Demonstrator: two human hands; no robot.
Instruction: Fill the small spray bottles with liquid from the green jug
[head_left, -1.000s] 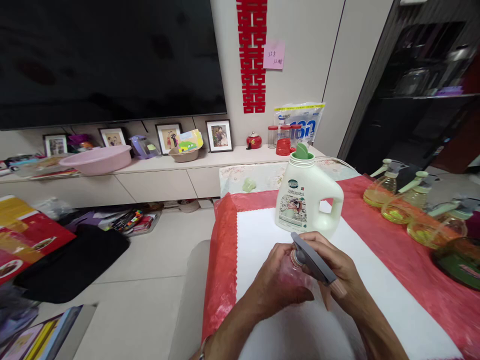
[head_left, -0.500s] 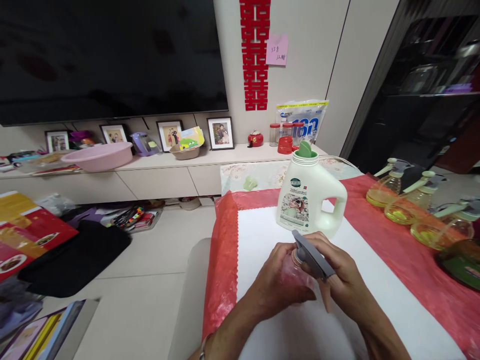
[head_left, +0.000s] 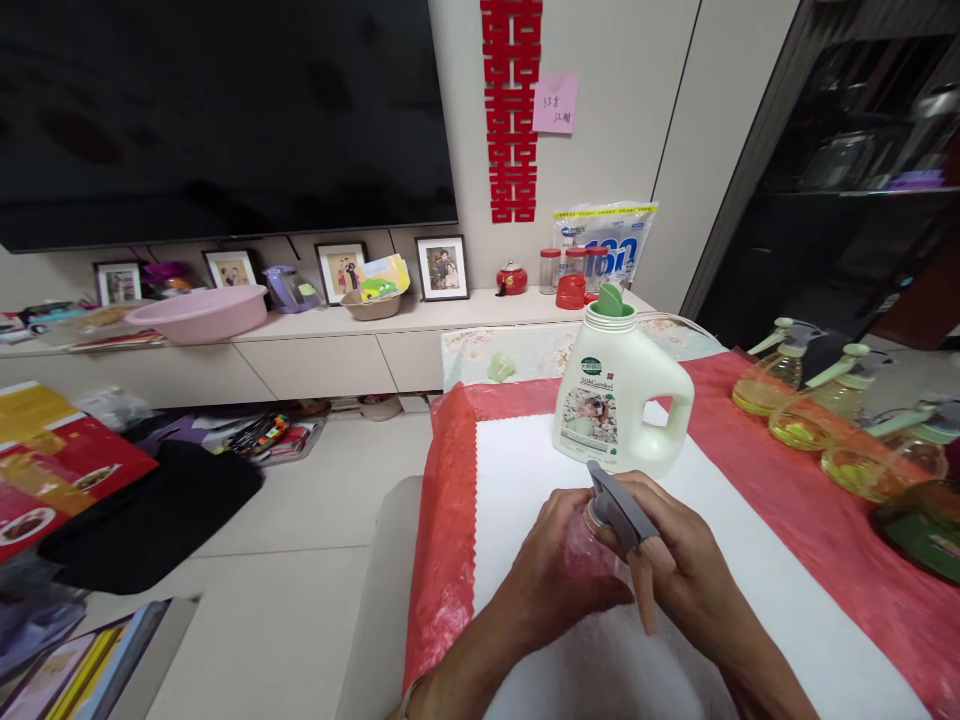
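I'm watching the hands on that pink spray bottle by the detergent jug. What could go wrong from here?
1. The detergent jug stands with its green cap flipped open just beyond the hands; a knock might tip and spill it onto the white cloth.
2. The left hand wraps the pink bottle while the right hand grips the grey spray head; if the grip slips, the head may seat crooked.
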